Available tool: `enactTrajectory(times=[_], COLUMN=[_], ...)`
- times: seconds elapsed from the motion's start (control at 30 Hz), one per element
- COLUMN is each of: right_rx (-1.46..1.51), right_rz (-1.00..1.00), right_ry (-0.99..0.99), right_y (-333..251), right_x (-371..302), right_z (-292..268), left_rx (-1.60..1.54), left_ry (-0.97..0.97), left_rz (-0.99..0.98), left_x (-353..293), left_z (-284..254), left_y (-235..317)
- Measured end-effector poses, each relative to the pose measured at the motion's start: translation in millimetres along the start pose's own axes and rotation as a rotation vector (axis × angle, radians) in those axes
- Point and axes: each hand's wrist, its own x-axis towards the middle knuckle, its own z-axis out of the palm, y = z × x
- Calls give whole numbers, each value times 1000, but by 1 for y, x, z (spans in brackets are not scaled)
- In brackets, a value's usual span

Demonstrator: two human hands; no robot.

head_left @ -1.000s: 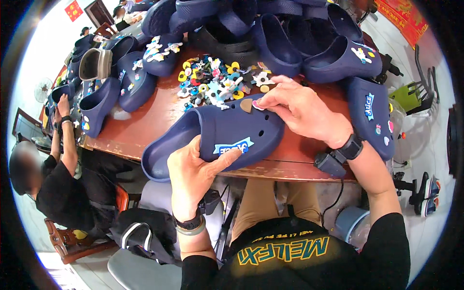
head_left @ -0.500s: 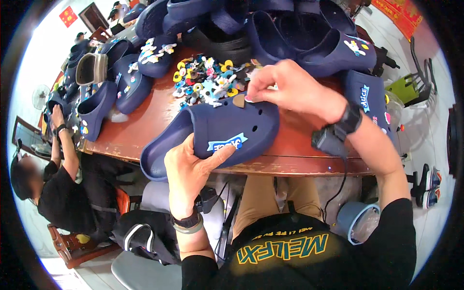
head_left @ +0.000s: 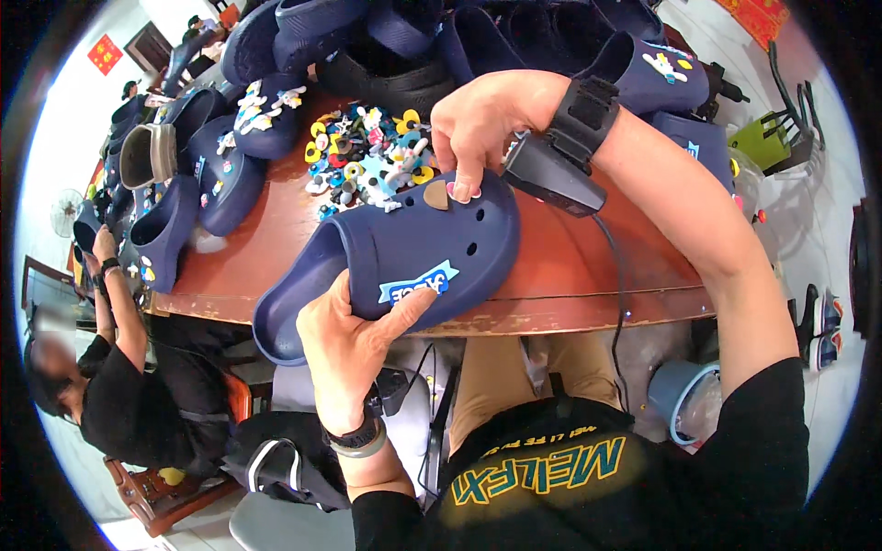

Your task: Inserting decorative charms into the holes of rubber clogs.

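Note:
A navy clog lies tilted over the table's near edge, toe to the right. My left hand grips it at the foot opening, thumb across a blue banner-shaped charm. Over the far side of the toe, my right hand is bent down with its thumb on a small pink-and-white charm; the other fingers are curled and partly hidden. Beside that charm sits a brown charm. Some holes in the toe are bare. Loose shoe charms lie heaped just beyond the clog.
More navy clogs crowd the back and left of the red-brown table, some decorated. A beige clog stands among them. At the left, another person handles a clog. A blue bin stands below right.
My right hand has turned from pinching above the toe to pressing its thumb onto the pink-and-white charm. The clog and my left hand have shifted slightly left in view.

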Motion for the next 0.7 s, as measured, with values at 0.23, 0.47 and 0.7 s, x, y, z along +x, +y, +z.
enactTrajectory(times=[0.23,0.47,0.7], right_rx=[-69,311,46], right_rz=[1,-146,-106], right_ry=[109,453,919], right_y=[8,46,113], right_x=[9,-24,0], right_z=[11,30,64], left_rx=[5,-57,-19], left_ry=[-21,-2,-11], left_rz=[-29,-91,-90], left_x=[2,-1,-1], left_z=[-2,-3,-2], left_y=[1,0,2])
